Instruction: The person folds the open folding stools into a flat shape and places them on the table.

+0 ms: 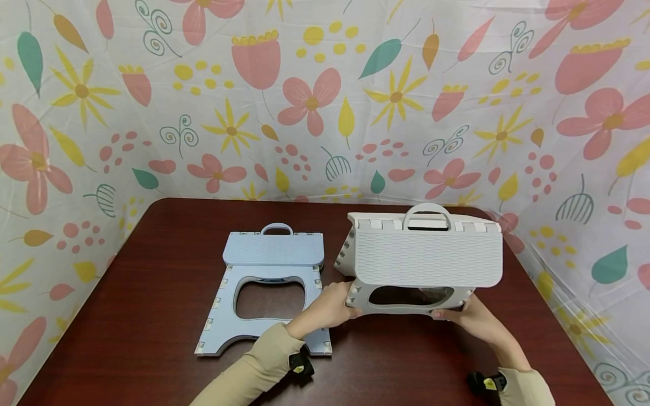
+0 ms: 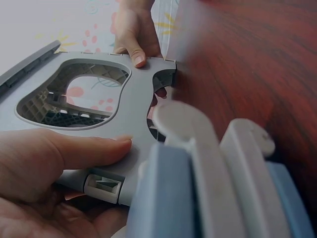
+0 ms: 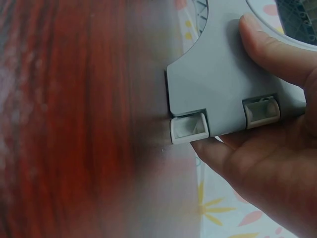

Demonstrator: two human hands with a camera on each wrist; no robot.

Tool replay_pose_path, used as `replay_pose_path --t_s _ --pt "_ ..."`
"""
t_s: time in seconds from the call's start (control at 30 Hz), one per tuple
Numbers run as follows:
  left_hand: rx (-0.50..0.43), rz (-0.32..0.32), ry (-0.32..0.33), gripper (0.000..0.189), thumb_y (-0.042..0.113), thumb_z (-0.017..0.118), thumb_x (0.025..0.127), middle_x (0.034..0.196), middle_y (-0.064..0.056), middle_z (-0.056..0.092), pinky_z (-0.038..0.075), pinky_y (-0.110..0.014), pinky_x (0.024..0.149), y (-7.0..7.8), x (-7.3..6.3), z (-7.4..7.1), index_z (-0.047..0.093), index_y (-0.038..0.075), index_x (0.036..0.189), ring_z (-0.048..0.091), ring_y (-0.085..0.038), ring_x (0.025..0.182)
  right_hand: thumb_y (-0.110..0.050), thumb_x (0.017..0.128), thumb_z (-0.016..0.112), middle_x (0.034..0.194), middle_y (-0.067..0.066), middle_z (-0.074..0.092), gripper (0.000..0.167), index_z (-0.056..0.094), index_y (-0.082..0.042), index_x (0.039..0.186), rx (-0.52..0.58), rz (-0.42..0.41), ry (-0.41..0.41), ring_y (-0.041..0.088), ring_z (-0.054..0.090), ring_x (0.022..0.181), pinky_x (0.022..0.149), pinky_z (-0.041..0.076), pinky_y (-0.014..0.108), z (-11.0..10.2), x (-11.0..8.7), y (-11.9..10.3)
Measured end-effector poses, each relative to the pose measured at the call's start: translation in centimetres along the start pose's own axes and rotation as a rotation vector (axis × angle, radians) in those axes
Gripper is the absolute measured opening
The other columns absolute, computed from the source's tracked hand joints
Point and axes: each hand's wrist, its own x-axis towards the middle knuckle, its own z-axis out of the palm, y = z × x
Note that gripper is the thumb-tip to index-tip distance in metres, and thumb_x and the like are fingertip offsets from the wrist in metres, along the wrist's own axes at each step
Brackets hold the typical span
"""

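A light grey folding step stool [image 1: 429,256], partly unfolded with its handle loop upward, is on the right side of the table. My left hand [image 1: 332,305] grips the left edge of its near leg panel, and my right hand [image 1: 471,317] holds the right edge. In the left wrist view, the left thumb [image 2: 99,151] lies on the panel's face. The right thumb [image 3: 277,54] presses the panel in the right wrist view, fingers behind it. Left of it, a light blue folding step stool [image 1: 274,248] lies folded flat, its near right corner close to my left forearm.
The dark red-brown wooden table [image 1: 147,293] has rounded far corners. Behind it and along both sides hangs a white flower-print cloth [image 1: 310,152]. Black wrist cameras sit at both sleeve cuffs, the left [image 1: 302,366] beside the blue stool's near edge.
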Motion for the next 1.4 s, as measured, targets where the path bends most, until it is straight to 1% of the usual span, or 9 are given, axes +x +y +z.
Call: replay_pose_path --t_s 0.1,0.3,0.53,0.67,0.87,0.97,1.1,1.2,1.4 --pt "-0.009 0.006 0.004 0.032 0.016 0.079 0.080 0.092 -0.002 0.072 0.049 -0.022 0.066 -0.14 0.07 0.08 0.066 0.011 0.109 0.067 -0.012 0.080 -0.002 0.081 0.075 0.087 -0.010 0.070 0.048 0.049 0.007 0.121 0.006 0.002 -0.006 0.003 0.063 0.072 0.064 0.048 0.023 0.02 0.05 0.04" --pt "-0.024 0.002 0.005 0.032 0.016 0.079 0.079 0.092 -0.003 0.072 0.049 -0.021 0.065 -0.36 0.11 0.20 0.067 0.010 0.109 0.067 -0.012 0.080 -0.003 0.081 0.075 0.089 -0.010 0.069 0.051 0.047 0.005 0.123 0.017 0.009 -0.006 0.004 0.063 0.072 0.063 0.049 0.024 0.10 0.05 0.08" --pt "-0.037 -0.013 0.007 0.032 0.016 0.079 0.080 0.091 -0.003 0.072 0.048 -0.021 0.063 -0.45 0.10 0.27 0.067 0.010 0.108 0.066 -0.011 0.077 -0.002 0.081 0.075 0.097 0.003 0.069 0.054 0.046 -0.007 0.127 0.038 -0.005 -0.004 0.004 0.062 0.074 0.064 0.049 0.024 0.17 0.04 0.14" --pt "-0.046 -0.019 -0.001 0.032 0.016 0.079 0.080 0.090 -0.004 0.071 0.047 -0.021 0.061 -0.47 0.06 0.25 0.067 0.009 0.109 0.065 -0.011 0.075 -0.002 0.081 0.075 0.099 0.005 0.069 0.056 0.045 -0.002 0.128 0.020 -0.004 -0.001 0.003 0.063 0.077 0.067 0.048 0.022 0.19 0.01 -0.04" --pt "-0.064 -0.025 -0.007 0.032 0.016 0.079 0.080 0.087 -0.004 0.071 0.046 -0.021 0.060 -0.39 0.05 0.11 0.067 0.009 0.109 0.063 -0.009 0.071 -0.006 0.081 0.076 0.104 0.011 0.066 0.066 0.037 0.003 0.134 -0.022 0.020 0.011 0.001 0.061 0.082 0.073 0.045 0.019 0.21 -0.05 -0.33" --pt "-0.074 -0.031 -0.009 0.033 0.016 0.079 0.080 0.084 -0.004 0.070 0.045 -0.021 0.059 -0.39 0.05 0.11 0.067 0.009 0.110 0.060 -0.007 0.068 -0.005 0.081 0.076 0.100 0.008 0.068 0.062 0.040 0.002 0.131 -0.016 0.019 0.008 0.001 0.062 0.080 0.071 0.046 0.020 0.22 0.00 -0.31" --pt "-0.075 -0.028 -0.012 0.034 0.016 0.079 0.081 0.084 -0.004 0.070 0.045 -0.021 0.059 -0.46 0.07 0.15 0.066 0.009 0.111 0.060 -0.007 0.069 -0.002 0.081 0.075 0.094 -0.004 0.069 0.052 0.046 -0.001 0.124 0.003 0.004 0.003 0.002 0.063 0.076 0.068 0.048 0.022 0.21 0.12 -0.18" --pt "-0.073 -0.027 -0.013 0.035 0.016 0.078 0.081 0.087 -0.004 0.072 0.046 -0.020 0.060 -0.50 0.09 0.16 0.066 0.009 0.113 0.063 -0.008 0.072 -0.002 0.080 0.076 0.095 -0.006 0.068 0.054 0.045 -0.001 0.125 -0.006 0.000 0.005 0.001 0.062 0.078 0.069 0.047 0.021 0.17 0.21 -0.13" --pt "-0.071 -0.032 -0.014 0.034 0.017 0.078 0.081 0.090 -0.005 0.072 0.047 -0.021 0.062 -0.45 0.13 0.06 0.067 0.009 0.111 0.065 -0.011 0.075 -0.004 0.080 0.077 0.102 0.004 0.067 0.062 0.041 0.005 0.130 -0.050 0.015 0.020 -0.003 0.058 0.084 0.073 0.043 0.018 0.11 0.27 -0.26"
